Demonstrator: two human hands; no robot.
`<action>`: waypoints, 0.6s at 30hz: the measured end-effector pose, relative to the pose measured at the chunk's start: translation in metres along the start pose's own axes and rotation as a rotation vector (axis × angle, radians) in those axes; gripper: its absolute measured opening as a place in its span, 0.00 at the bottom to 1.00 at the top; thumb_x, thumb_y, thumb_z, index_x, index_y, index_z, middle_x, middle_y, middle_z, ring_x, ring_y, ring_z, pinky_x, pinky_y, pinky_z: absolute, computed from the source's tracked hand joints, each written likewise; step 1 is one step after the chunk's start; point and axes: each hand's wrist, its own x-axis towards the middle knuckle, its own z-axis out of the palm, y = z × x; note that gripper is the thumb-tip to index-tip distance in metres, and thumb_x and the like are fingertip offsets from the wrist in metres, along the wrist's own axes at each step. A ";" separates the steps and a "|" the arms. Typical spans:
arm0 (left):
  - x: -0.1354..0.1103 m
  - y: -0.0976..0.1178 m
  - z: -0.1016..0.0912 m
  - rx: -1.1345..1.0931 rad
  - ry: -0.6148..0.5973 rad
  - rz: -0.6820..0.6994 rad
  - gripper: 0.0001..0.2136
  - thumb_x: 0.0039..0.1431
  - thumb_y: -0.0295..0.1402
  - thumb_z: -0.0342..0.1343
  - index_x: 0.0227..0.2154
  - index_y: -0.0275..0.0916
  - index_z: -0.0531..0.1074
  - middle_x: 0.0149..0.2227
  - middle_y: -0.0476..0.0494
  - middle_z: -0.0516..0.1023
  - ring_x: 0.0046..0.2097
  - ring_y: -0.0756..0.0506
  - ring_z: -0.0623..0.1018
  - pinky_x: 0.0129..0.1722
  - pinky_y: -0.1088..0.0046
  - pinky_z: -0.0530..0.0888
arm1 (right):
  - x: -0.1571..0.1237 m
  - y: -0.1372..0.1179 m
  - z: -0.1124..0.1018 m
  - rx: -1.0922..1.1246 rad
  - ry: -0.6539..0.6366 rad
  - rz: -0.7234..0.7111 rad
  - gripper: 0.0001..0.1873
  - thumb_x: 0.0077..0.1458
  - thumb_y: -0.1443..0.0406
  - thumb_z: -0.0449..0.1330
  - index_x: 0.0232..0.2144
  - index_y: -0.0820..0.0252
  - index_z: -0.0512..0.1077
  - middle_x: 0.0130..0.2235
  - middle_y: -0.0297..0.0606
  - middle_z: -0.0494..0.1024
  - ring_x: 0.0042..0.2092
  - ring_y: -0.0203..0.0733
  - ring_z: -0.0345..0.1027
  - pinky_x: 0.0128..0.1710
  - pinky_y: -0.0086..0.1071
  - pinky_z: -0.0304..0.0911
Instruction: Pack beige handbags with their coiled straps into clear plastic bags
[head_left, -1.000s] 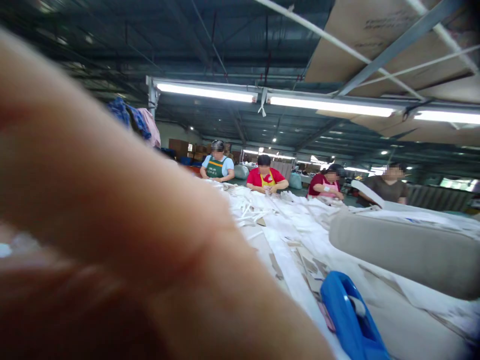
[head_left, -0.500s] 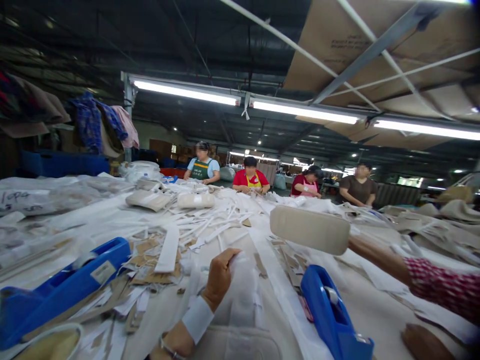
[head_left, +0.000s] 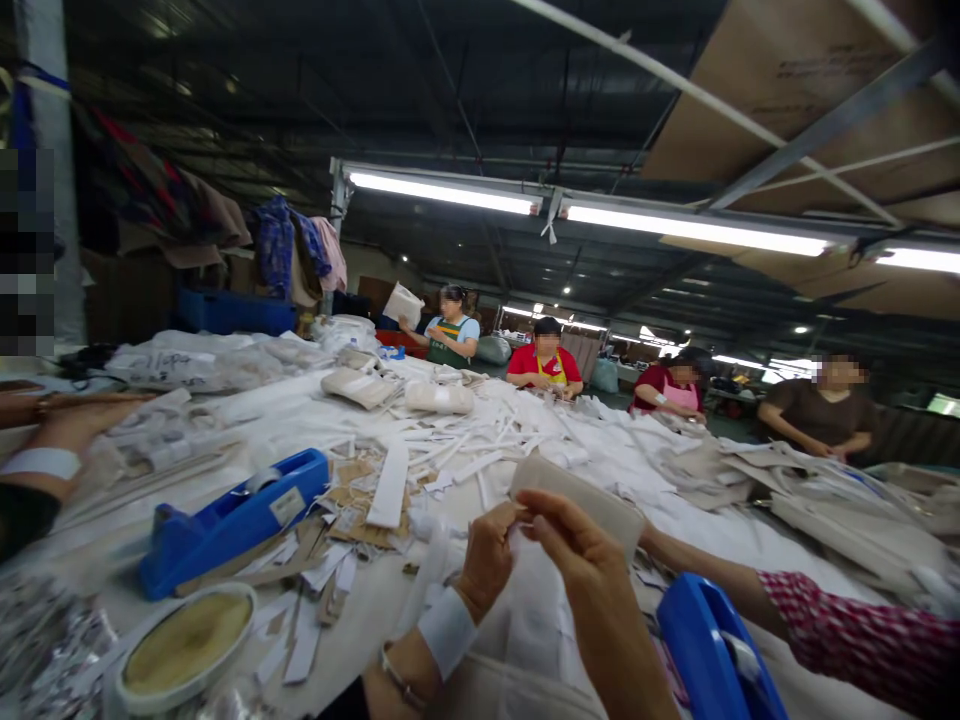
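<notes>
My left hand [head_left: 486,560], with a white band at the wrist, and my right hand [head_left: 581,550] meet low in the middle of the view. Their fingertips pinch together on a thin white piece [head_left: 523,517] that I cannot name. Below them lies a white see-through sheet [head_left: 536,625] over a beige pad. Just behind my fingers a beige oblong pad [head_left: 581,492] is held by a co-worker's arm in a red checked sleeve [head_left: 847,630]. That person's hand is hidden behind mine.
Blue tape dispensers stand at the left [head_left: 232,520] and lower right [head_left: 712,650]. A round tub of yellowish stuff [head_left: 187,640] sits near the front. White strips and cardboard scraps litter the table [head_left: 660,500]. Another person's arm [head_left: 52,440] rests at far left. Several workers stand along the far side.
A blurred hand that filled the left of the view is gone. My left hand lifted off the white sheet and my right hand came in to meet it. The beige pad moved lower.
</notes>
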 end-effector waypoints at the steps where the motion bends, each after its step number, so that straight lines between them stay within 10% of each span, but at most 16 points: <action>1: 0.000 0.000 0.000 -0.016 -0.007 -0.004 0.13 0.57 0.23 0.51 0.38 0.39 0.79 0.38 0.44 0.82 0.40 0.45 0.79 0.42 0.72 0.74 | 0.008 0.012 -0.008 -0.013 0.144 0.110 0.24 0.55 0.54 0.60 0.51 0.59 0.72 0.49 0.45 0.77 0.51 0.52 0.71 0.55 0.47 0.64; 4: 0.000 -0.001 0.000 -0.050 -0.015 -0.010 0.14 0.56 0.22 0.49 0.38 0.38 0.78 0.38 0.44 0.82 0.40 0.45 0.79 0.42 0.72 0.73 | 0.024 0.047 -0.025 -0.008 0.355 0.349 0.35 0.44 0.49 0.66 0.50 0.65 0.71 0.50 0.52 0.76 0.52 0.55 0.70 0.55 0.45 0.62; 10: 0.003 -0.005 -0.002 -0.056 0.008 0.005 0.13 0.55 0.21 0.49 0.39 0.37 0.76 0.38 0.43 0.79 0.41 0.45 0.77 0.43 0.71 0.72 | 0.024 0.093 -0.023 0.071 0.223 0.439 0.53 0.36 0.50 0.71 0.61 0.67 0.60 0.47 0.50 0.77 0.42 0.49 0.73 0.43 0.40 0.68; 18: 0.007 -0.006 -0.005 -0.038 0.087 0.051 0.17 0.59 0.21 0.45 0.42 0.38 0.78 0.35 0.44 0.71 0.39 0.46 0.72 0.40 0.72 0.70 | 0.014 0.081 -0.004 0.217 0.091 0.493 0.55 0.30 0.60 0.72 0.61 0.67 0.56 0.31 0.36 0.78 0.34 0.46 0.72 0.34 0.36 0.65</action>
